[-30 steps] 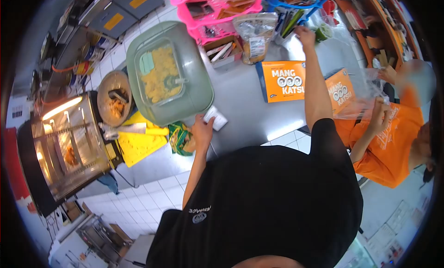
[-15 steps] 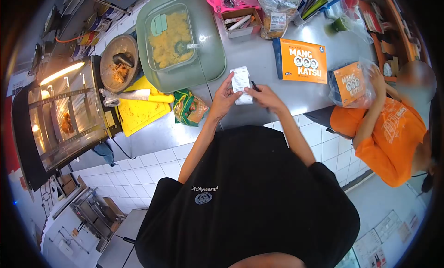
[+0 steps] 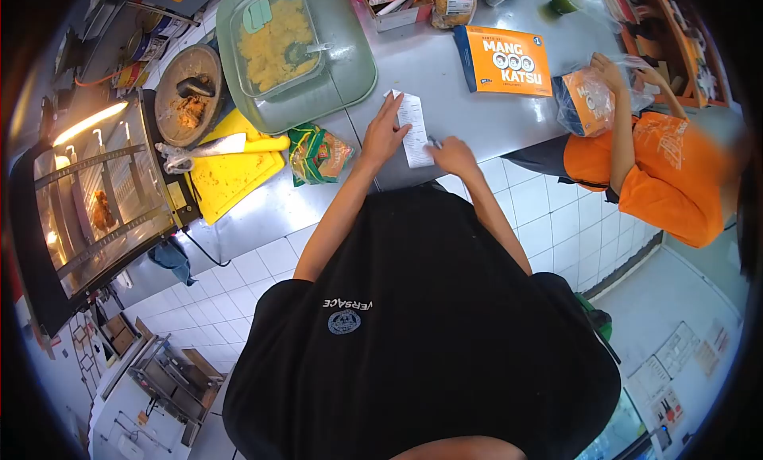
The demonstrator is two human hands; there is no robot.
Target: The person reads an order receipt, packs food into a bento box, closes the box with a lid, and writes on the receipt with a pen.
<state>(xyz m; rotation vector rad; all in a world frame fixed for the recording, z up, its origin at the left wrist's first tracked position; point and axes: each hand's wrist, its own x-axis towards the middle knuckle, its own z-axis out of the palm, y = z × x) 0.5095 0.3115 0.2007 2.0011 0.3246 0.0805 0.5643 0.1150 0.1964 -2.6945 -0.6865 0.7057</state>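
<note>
A long white printed receipt [image 3: 415,134] lies on the steel counter in front of me. My left hand [image 3: 385,134] rests on its left edge, fingers stretched out and pressing the paper down. Close to the receipt's right side, my right hand [image 3: 454,156] is closed round a dark pen [image 3: 435,143], whose tip points toward the paper. Farther right on the counter sits an orange and dark blue "Mang Katsu" box [image 3: 509,60].
A person in an orange shirt [image 3: 668,166] handles a bagged orange box [image 3: 586,102] at right. To the left are a green-lidded tub [image 3: 350,71], a green bread bag [image 3: 316,154], a yellow cutting board [image 3: 238,182] with a yellow-handled knife [image 3: 266,144], and a lit display warmer [image 3: 103,198].
The receipt has gone from being held up in both hands to lying on the counter. My left hand has flattened onto it, and my right hand with the pen has shifted to its right side.
</note>
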